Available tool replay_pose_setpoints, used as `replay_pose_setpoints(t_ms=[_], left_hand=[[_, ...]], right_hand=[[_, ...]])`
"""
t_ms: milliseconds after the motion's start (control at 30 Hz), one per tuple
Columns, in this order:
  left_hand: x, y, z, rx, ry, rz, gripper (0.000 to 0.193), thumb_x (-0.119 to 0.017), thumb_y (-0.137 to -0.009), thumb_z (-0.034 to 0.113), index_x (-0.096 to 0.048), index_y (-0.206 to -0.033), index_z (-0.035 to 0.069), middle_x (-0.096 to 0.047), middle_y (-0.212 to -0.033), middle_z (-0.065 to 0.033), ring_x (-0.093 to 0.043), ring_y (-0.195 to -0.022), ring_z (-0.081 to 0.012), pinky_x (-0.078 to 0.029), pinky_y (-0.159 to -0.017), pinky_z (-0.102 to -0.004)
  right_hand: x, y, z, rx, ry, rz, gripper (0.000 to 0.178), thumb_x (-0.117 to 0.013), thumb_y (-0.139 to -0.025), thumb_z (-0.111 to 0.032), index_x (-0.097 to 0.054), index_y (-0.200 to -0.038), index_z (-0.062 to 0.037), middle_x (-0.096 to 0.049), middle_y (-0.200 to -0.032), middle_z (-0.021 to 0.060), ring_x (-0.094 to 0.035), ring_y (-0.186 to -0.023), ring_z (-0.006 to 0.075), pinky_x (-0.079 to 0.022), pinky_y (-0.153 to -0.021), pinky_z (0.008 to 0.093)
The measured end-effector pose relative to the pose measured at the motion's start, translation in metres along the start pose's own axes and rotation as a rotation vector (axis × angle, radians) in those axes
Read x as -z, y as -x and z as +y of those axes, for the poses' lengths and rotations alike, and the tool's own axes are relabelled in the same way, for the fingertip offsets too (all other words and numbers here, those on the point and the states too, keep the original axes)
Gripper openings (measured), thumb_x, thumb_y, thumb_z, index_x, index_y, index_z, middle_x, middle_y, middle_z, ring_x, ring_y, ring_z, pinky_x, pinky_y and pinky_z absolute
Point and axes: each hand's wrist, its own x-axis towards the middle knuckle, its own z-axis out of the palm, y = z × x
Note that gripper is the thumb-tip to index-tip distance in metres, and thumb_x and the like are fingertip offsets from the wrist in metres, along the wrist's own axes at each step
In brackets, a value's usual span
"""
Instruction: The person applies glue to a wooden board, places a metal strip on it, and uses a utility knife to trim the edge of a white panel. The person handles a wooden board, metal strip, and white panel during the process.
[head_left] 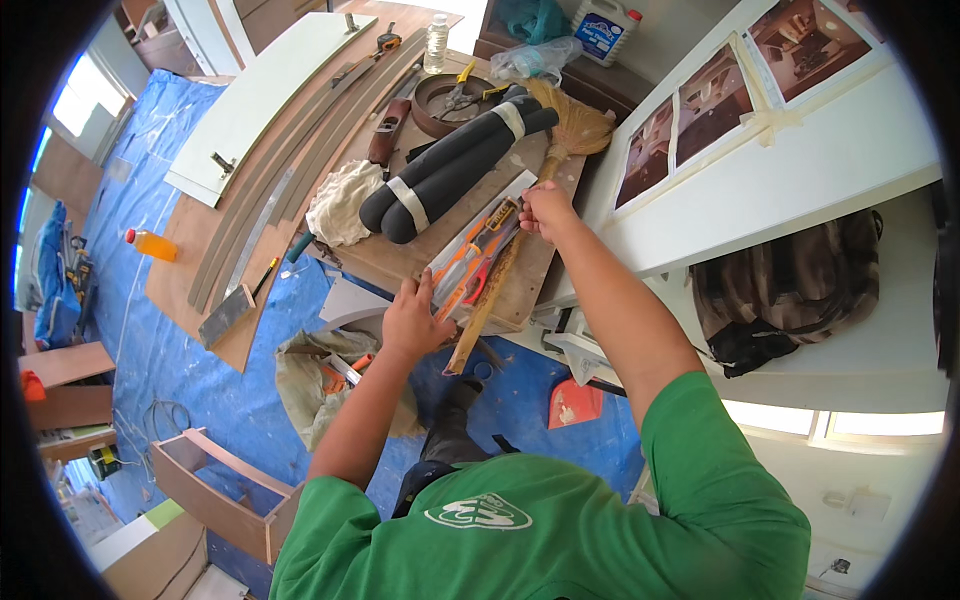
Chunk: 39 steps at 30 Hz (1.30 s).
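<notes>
A long clear plastic package (470, 255) with orange, grey and red parts inside lies slantwise over the workbench; I cannot make out the tool's kind. My right hand (548, 212) pinches its far end. At the near end my left hand (412, 318) grips the edge, index finger stretched along it. Beneath and beside the package runs the handle of a straw broom (580, 122), whose head rests at the back right. Just beyond lie black foam rolls (450, 165) bound with white tape. A crumpled white cloth (345, 203) sits to their left.
Behind the rolls are a brown coil (432, 118), pliers (458, 100) and a wood plane (390, 130). A white panel (800, 130) with taped photos borders the right. Below are a tool bag (300, 375), a red dustpan (576, 403) and a blue floor sheet (240, 385).
</notes>
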Motion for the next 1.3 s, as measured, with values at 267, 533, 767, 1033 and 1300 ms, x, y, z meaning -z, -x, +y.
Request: replay_pose_setpoints(t_ms=[267, 533, 767, 1033, 1300], left_hand=[[-0.002, -0.003, 0.0, 0.028, 0.006, -0.005, 0.102, -0.081, -0.068, 0.036, -0.044, -0.157, 0.003, -0.058, -0.121, -0.0169, -0.065, -0.108, -0.0379, -0.056, -0.09, -0.0458], [-0.008, 0.0, -0.006, -0.022, 0.047, 0.03, 0.103, -0.083, -0.066, 0.033, -0.044, -0.157, 0.002, -0.059, -0.117, -0.0168, -0.066, -0.105, -0.0379, -0.057, -0.088, -0.0455], [-0.012, -0.001, -0.008, -0.01, 0.085, 0.044, 0.1, -0.082, -0.068, 0.033, -0.045, -0.157, 0.004, -0.06, -0.12, -0.0169, -0.066, -0.108, -0.0383, -0.057, -0.09, -0.0458], [0.009, -0.01, 0.001, 0.078, 0.251, -0.048, 0.094, -0.08, -0.069, 0.031, -0.049, -0.153, 0.005, -0.06, -0.121, -0.0184, -0.064, -0.112, -0.0397, -0.054, -0.096, -0.0449], [0.022, -0.009, -0.018, 0.018, 0.498, -0.134, 0.095, -0.084, -0.066, 0.029, -0.052, -0.151, 0.002, -0.06, -0.116, -0.0179, -0.063, -0.111, -0.0362, -0.05, -0.099, -0.0405]], right_hand=[[-0.006, -0.012, 0.018, -0.115, -0.036, -0.095, 0.022, -0.067, -0.102, -0.031, -0.064, -0.112, -0.0112, -0.058, -0.095, 0.0034, -0.056, -0.083, 0.0196, -0.057, -0.078, 0.0419], [-0.006, -0.014, 0.017, -0.203, -0.111, -0.17, 0.027, -0.071, -0.1, -0.038, -0.066, -0.11, -0.0126, -0.065, -0.103, 0.0042, -0.062, -0.088, 0.0206, -0.055, -0.081, 0.0457], [-0.009, -0.015, 0.011, 0.044, 0.099, -0.058, 0.026, -0.074, -0.097, -0.038, -0.067, -0.102, -0.0136, -0.066, -0.091, 0.0017, -0.062, -0.081, 0.0168, -0.054, -0.074, 0.0379], [0.02, -0.013, 0.003, 0.103, -0.288, -0.26, 0.015, -0.068, -0.089, -0.015, -0.069, -0.103, -0.0092, -0.065, -0.089, -0.0004, -0.058, -0.078, 0.011, -0.051, -0.068, 0.0306], [0.018, -0.001, -0.008, 0.418, -0.093, -0.408, 0.025, -0.08, -0.086, -0.004, -0.068, -0.108, -0.0051, -0.068, -0.101, 0.0002, -0.062, -0.094, 0.0109, -0.048, -0.089, 0.0265]])
